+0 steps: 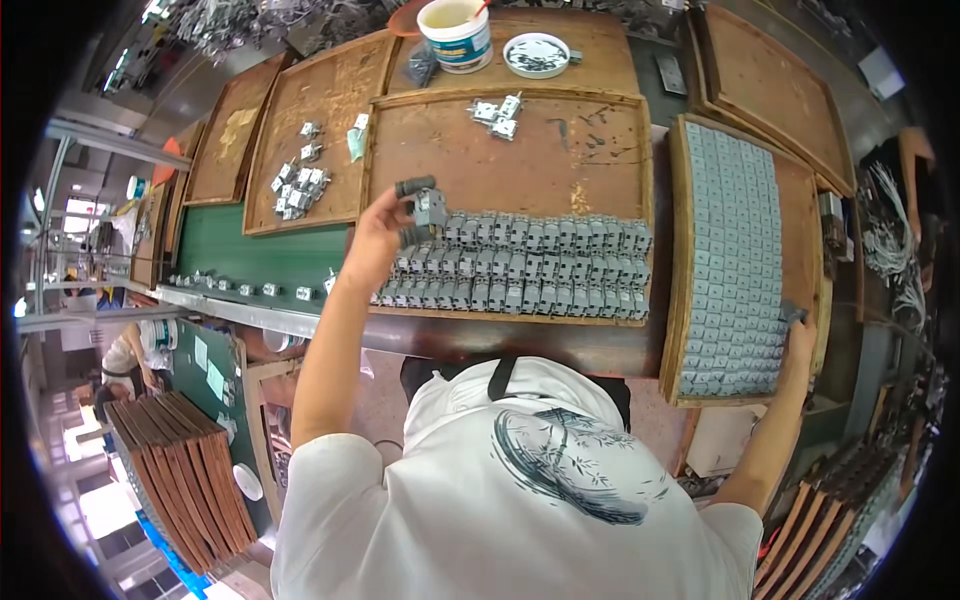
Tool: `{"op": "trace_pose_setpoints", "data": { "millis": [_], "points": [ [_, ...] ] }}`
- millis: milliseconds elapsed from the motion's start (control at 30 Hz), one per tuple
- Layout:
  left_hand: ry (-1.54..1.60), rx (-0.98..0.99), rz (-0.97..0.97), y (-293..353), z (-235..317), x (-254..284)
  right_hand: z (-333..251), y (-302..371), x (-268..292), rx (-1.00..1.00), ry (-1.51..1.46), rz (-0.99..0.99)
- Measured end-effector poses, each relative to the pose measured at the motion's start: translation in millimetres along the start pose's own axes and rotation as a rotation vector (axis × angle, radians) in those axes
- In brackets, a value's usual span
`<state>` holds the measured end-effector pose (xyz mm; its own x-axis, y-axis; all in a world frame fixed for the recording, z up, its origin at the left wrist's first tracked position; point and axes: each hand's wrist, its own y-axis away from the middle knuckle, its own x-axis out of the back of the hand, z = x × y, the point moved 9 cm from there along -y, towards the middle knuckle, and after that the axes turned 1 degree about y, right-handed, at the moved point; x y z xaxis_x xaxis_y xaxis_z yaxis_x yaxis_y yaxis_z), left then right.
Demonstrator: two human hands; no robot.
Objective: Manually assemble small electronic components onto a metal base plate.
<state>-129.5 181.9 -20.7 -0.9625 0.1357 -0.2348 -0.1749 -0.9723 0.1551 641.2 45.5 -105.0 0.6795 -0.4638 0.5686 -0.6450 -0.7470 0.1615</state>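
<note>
My left hand (376,240), dark covers on its fingertips, pinches a small grey box-shaped part (430,207). It is at the left end of the rows of like grey parts (520,262) standing in the wooden tray (440,130) before me. My right hand (799,345) reaches to the right edge of a block of light grey parts (733,250) in a second wooden tray (673,330). Its fingers are closed at a dark grey spot beside the block; whether that is a part or a finger cover I cannot make out.
Loose parts lie in the middle tray (497,115) and the left tray (300,188). A white bucket (458,50) and a bowl of small dark pieces (538,56) stand behind. Parts sit along a green belt (270,255). Stacked wooden trays (180,480) stand lower left; another person (125,360) is beyond.
</note>
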Motion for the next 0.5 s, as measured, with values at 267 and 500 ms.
{"op": "trace_pose_setpoints", "data": {
  "millis": [267,500],
  "points": [
    [-0.599,0.148,-0.046,-39.3,-34.8,78.2,-69.9,53.8,-27.5,0.109,-0.455,0.161],
    [-0.405,0.281,-0.270,-23.2,-53.2,49.4,-109.7,103.3,-106.6,0.117,-0.705,-0.122]
  ]
}}
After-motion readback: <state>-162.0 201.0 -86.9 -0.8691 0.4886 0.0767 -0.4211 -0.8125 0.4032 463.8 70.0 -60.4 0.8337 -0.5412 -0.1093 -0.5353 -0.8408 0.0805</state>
